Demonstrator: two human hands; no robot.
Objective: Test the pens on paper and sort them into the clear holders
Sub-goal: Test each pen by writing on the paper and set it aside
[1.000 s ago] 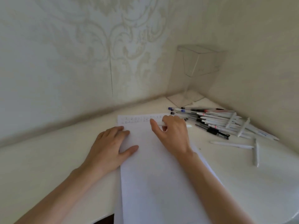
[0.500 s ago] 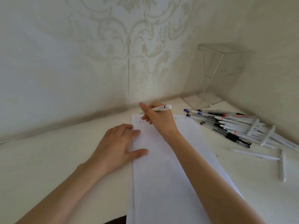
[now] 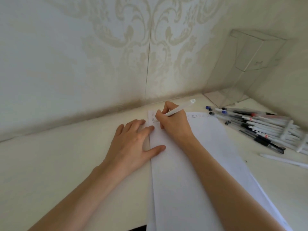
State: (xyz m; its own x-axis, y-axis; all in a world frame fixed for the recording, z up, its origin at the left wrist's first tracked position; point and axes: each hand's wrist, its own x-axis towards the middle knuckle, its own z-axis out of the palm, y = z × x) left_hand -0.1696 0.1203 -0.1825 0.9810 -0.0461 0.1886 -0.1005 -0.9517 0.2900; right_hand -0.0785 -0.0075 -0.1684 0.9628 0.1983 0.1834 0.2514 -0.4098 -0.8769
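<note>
My left hand [image 3: 133, 144] lies flat, fingers relaxed, pinning paper [image 3: 191, 164] against sliding. My right hand [image 3: 173, 124] grips white pen [image 3: 178, 109], tip at top-left marks. Untested pens [image 3: 260, 127] wait right of it.

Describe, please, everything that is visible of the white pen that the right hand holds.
The slim white plastic-looking pen is a plain round barrel with a paler, blunt end cap. It sits in the grip of the right hand, whose curled fingers hide its lower part. It leans, cap up and to the right, with its tip down at the top left corner of the white paper sheet, beside small written marks. Whether the tip touches the sheet is unclear.
</note>
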